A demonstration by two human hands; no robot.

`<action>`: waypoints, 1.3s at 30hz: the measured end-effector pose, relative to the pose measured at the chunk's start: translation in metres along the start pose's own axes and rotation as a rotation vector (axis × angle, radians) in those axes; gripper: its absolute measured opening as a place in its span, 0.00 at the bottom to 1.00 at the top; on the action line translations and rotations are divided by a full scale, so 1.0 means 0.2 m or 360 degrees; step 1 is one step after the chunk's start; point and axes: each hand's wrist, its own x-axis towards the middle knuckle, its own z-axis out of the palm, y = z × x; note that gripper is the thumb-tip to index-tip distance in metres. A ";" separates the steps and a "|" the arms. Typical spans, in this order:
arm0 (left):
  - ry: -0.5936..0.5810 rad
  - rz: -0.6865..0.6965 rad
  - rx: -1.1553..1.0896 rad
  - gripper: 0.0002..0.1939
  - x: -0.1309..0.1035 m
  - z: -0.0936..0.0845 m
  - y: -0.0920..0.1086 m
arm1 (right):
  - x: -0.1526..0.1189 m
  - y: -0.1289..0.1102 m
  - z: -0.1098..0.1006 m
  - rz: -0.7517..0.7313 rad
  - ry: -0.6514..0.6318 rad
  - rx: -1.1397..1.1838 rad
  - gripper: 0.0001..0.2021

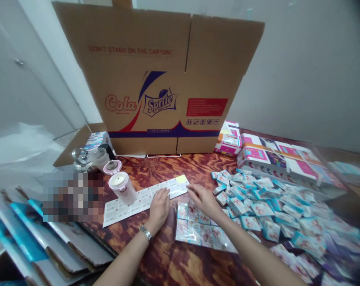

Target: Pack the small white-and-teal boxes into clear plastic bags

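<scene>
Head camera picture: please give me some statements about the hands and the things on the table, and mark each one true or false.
1. The left hand lies flat on the long white label sheet. True.
2. The right hand holds a small box in the air. False: it rests low at the top edge of the clear wrapped pack, holding no box.
3. The heap of small blue-and-white boxes lies right of the hands. True.
4. The big cardboard carton lies flat on the table. False: it stands upright behind the hands.
5. The pink-lidded cup stands on the label sheet. True.
</scene>
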 end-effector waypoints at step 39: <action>-0.0240 0.0039 0.0289 0.18 0.10 0.12 -0.10 | 0.54 0.21 0.41 0.0026 -0.0016 -0.0256 0.04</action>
